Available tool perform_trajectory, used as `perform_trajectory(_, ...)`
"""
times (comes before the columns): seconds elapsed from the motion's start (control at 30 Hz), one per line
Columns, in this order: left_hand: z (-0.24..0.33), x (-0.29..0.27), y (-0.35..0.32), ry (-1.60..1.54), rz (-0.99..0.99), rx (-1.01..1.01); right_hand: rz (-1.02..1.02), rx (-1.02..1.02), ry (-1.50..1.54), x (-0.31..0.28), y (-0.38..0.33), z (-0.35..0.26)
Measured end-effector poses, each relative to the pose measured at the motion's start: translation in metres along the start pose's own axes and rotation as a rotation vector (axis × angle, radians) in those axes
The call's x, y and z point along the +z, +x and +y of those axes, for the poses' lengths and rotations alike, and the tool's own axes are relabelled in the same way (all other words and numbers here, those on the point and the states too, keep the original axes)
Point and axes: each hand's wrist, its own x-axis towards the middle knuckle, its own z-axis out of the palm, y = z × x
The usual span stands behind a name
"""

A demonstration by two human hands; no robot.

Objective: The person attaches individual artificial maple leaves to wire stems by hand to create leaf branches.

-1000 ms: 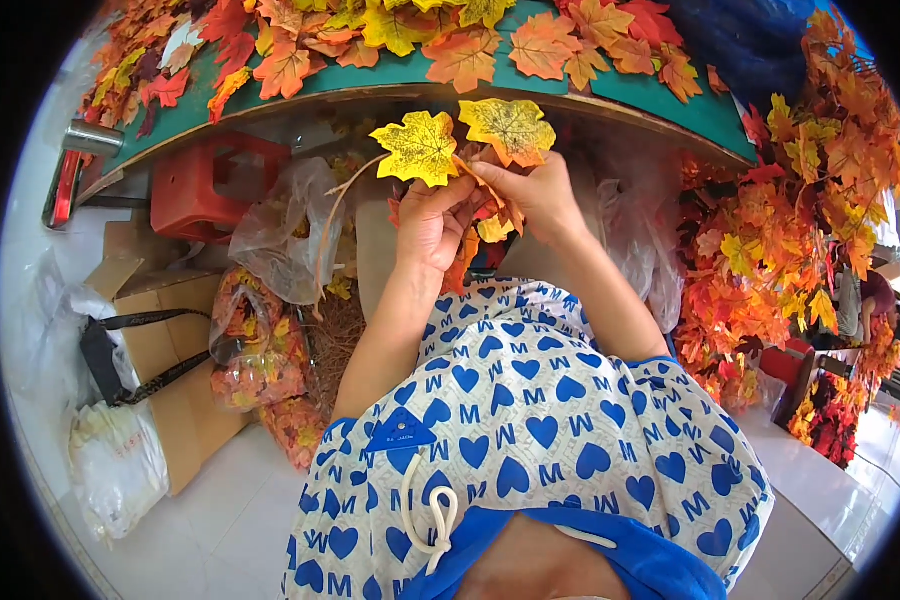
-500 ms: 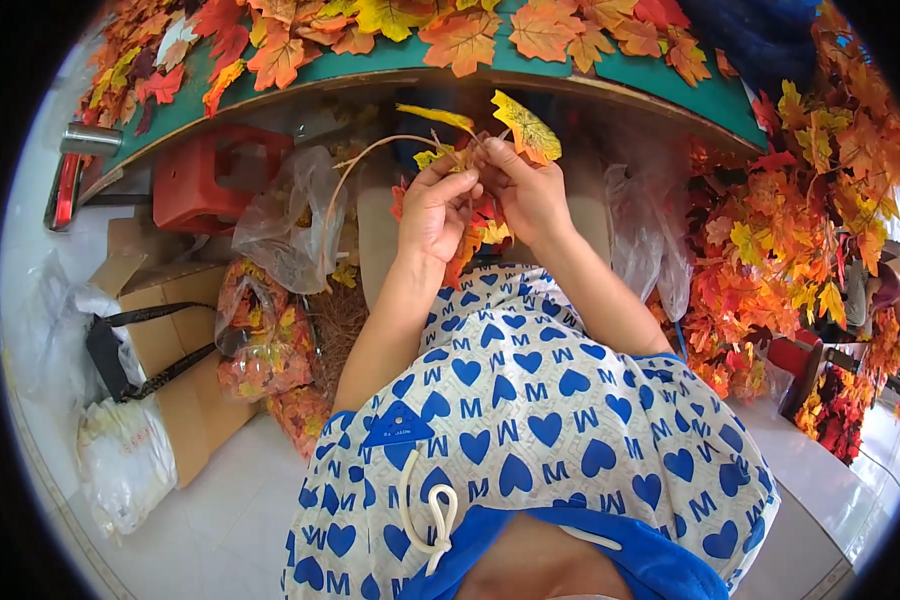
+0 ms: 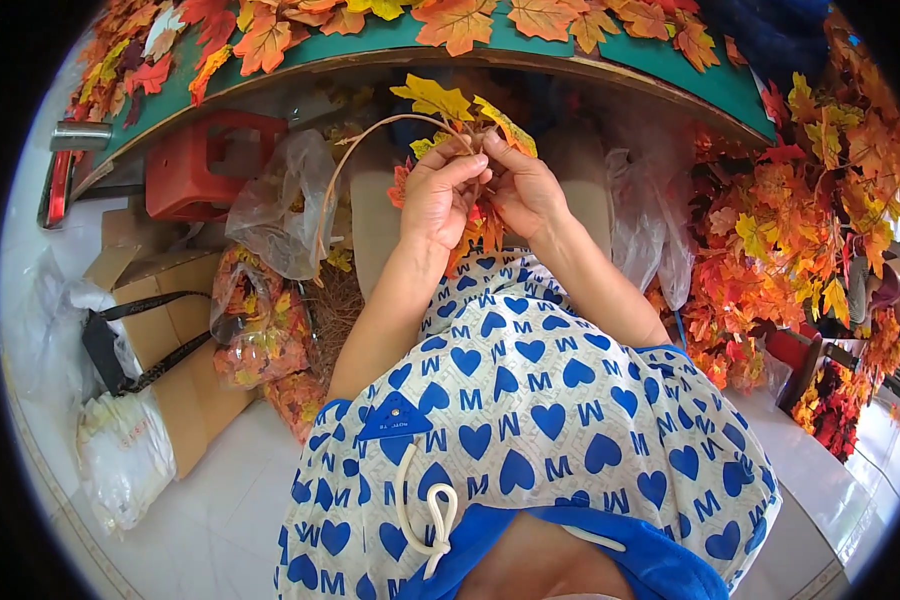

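Both hands meet in front of me, just below the table edge, around an artificial maple-leaf garland (image 3: pixel 432 98). My left hand (image 3: pixel 438 195) is closed on its brown stem (image 3: pixel 355 150), which arcs out to the left and hangs down beside my knee. My right hand (image 3: pixel 525 190) pinches the garland where the leaf stalks join the stem. Yellow leaves stand up above the fingers, and orange-red leaves (image 3: pixel 485 225) hang below and between the palms. The exact point under the fingertips is partly hidden.
A green table (image 3: pixel 340 48) strewn with loose orange leaves spans the far side. A red stool (image 3: pixel 205 165), a clear bag of leaves (image 3: pixel 260 325) and a cardboard box (image 3: pixel 185 370) stand at left. Leaf garlands (image 3: pixel 760 250) hang thickly at right.
Both hands stay together at the garland, the fingers shifting slightly. The yellow leaves have turned, one now spread more openly toward me, and the stem's arc sits higher.
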Motion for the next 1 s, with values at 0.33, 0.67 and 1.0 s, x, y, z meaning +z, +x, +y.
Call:
perform_trajectory(0.33,-0.0005,-0.0004,0.0030,-0.016,0.021,-0.006,0.048,0.013,0.033,-0.0002,0.0002,-0.0005)
perform_trajectory(0.67,0.0002,-0.0043,0.0065,0.036,0.032,-0.022,0.065,0.004,0.031,-0.0014,0.0037,0.0040)
perform_trajectory(1.0,-0.0010,-0.0064,0.0092,0.045,0.023,-0.023,0.063,-0.018,0.025,-0.0012,0.0039,0.0063)
